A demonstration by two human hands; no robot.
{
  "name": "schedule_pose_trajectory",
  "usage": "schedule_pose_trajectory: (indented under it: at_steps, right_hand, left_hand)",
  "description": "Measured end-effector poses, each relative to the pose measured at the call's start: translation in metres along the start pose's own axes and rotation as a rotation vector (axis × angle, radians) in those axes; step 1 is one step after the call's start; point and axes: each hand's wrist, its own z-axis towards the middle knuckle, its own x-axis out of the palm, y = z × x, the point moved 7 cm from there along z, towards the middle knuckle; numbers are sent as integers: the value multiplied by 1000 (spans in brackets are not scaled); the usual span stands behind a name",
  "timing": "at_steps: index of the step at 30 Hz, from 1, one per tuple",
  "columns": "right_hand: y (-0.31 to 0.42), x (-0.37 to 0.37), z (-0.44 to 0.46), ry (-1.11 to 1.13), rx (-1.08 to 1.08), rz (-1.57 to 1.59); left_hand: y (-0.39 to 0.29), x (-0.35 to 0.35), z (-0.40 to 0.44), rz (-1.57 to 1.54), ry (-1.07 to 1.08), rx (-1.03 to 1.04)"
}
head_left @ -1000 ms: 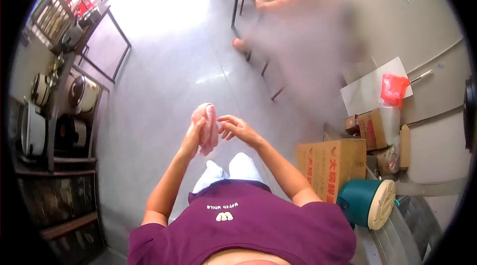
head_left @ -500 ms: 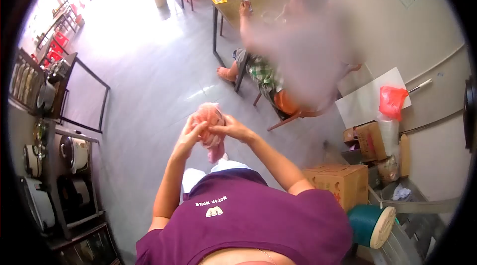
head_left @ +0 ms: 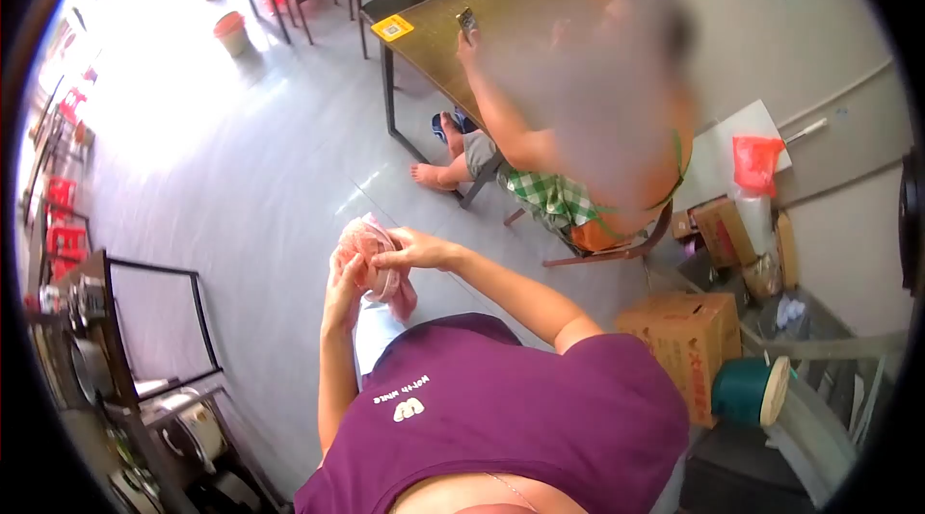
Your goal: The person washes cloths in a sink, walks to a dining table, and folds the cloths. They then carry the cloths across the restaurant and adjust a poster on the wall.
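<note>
A crumpled pink cloth (head_left: 371,249) is bunched up in front of my body, with part of it hanging down toward my legs. My left hand (head_left: 344,285) grips it from the left side, thumb pressed on the folds. From the right, my right hand (head_left: 414,249) has its thumb and fingers closed on the same cloth. Whether anything is wrapped inside the folds I cannot tell.
A person sits at a wooden table (head_left: 443,37) ahead to the right, holding a phone (head_left: 467,23). Cardboard boxes (head_left: 679,341) and a green spool (head_left: 747,391) stand at my right. Shelving with rice cookers (head_left: 193,427) is on the left; a bucket (head_left: 231,32) stands farther off.
My view has turned and moved forward, bringing the table and seated person closer. Both hands have shifted slightly left in view, still on the cloth, which looks turned and bunched differently.
</note>
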Motion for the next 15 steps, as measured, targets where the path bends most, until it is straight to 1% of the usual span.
schedule_pose_trajectory:
  at_steps: [1, 2, 3, 5, 7, 8, 10, 11, 12, 15]
  right_hand:
    - [3, -8, 20, -17, 0, 46]
    - [15, -16, 35, -68, -23, -43]
    - [32, -20, 46, -120, -70, -33]
    - [52, -35, 69, -116, -103, 3]
    - [74, -57, 86, -177, -108, 54]
    - [83, -71, 92, -202, -108, 72]
    - [91, -104, 107, -282, -103, 92]
    - [94, -110, 100, -319, -104, 99]
    - [104, -127, 104, -414, -94, 102]
    - [117, -175, 126, -454, -197, 160]
  left_hand:
    - [-17, -6, 14, 9, 30, -21]
    - [-35, -8, 30, 15, 69, -28]
    - [-53, -7, 49, 25, 109, -29]
    - [-78, -9, 79, 74, 162, -105]
    - [-105, -1, 119, 136, 247, -174]
    - [-110, 1, 141, 184, 285, -225]
    - [-119, 8, 183, 233, 338, -259]
    - [-118, 19, 187, 259, 365, -270]
    - [-123, 25, 209, 290, 394, -291]
    - [-141, 45, 263, 333, 439, -283]
